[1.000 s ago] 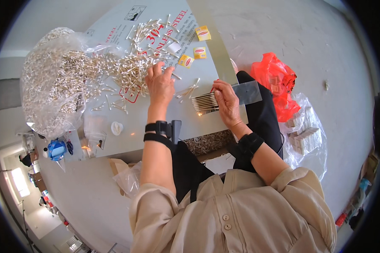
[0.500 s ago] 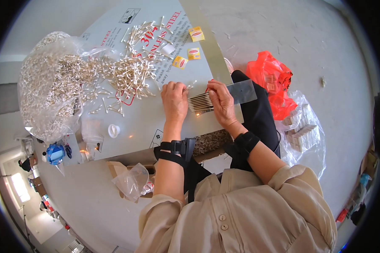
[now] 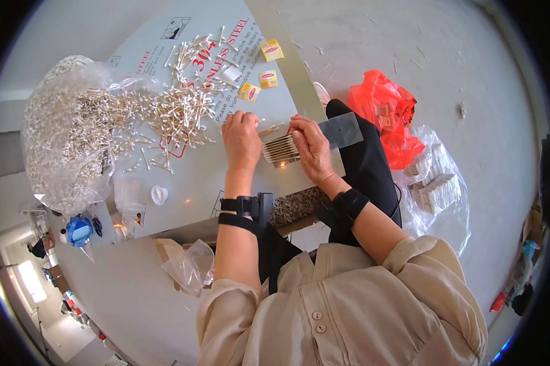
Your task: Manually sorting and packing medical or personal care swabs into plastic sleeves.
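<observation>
My right grip [image 3: 311, 150] pinches the lined-up swabs [image 3: 280, 149], their length running toward my left grip [image 3: 242, 140], whose closure I can't tell.

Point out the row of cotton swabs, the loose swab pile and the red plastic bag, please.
Row of cotton swabs [image 3: 280, 148], head view: middle of the row.
Loose swab pile [image 3: 180, 114], head view: dense middle.
Red plastic bag [image 3: 369, 96], head view: upper part.

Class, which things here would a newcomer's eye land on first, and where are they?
Probably the bright red plastic bag, right of the table. Next, the bulging clear bag on the left, loose cotton swabs spread beside it. Then the right hand, holding a neat row of swabs by the table's near right corner.
</observation>
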